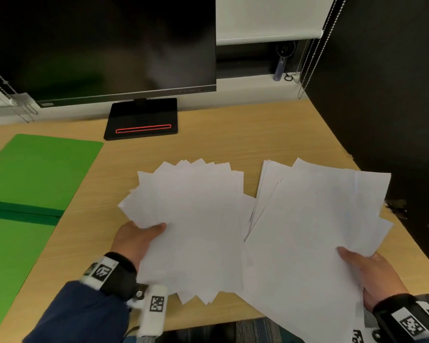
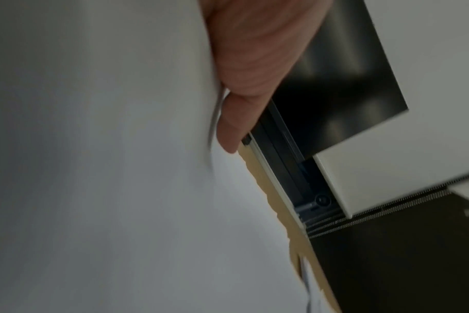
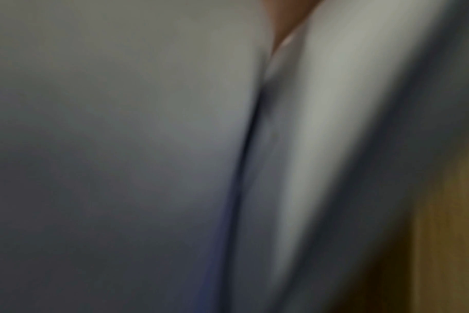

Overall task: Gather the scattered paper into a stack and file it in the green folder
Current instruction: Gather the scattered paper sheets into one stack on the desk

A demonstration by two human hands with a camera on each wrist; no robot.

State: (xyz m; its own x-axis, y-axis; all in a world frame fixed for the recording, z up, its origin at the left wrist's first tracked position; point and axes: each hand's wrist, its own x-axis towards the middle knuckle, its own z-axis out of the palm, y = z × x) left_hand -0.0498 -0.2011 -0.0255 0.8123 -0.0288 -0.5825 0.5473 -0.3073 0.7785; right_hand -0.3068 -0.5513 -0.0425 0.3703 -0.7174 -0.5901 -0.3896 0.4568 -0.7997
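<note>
From the head view, two fanned bundles of white paper are held above the wooden surface (image 1: 245,134). The left bundle (image 1: 196,219) is spread like a fan with many corners showing along its far edge; the sheets are too many and too overlapped to count. The left hand (image 1: 136,240) grips it at its left edge, thumb on top of the sheets, the other fingers hidden beneath. The right bundle (image 1: 312,219) is larger and looser, and the right hand (image 1: 372,276) holds it near its lower right corner, thumb lying on top and the rest of the hand under the sheets. The two bundles overlap slightly in the middle. One green folder (image 1: 32,184) lies open and flat on the surface at the left, apart from the paper, with a darker fold band crossing it. One dark monitor (image 1: 99,45) stands at the back on a black base (image 1: 143,118) with a red outline slot. Each wrist wears a black band with a printed marker.

In the left wrist view, paper (image 2: 94,169) fills most of the picture, and one finger (image 2: 244,84) curls against its edge; a strip of the surface (image 2: 287,213) and the monitor (image 2: 335,84) show beyond.

The right wrist view is blurred: curved paper (image 3: 121,148) fills it, with a sliver of skin at the top and wood at the lower right.
</note>
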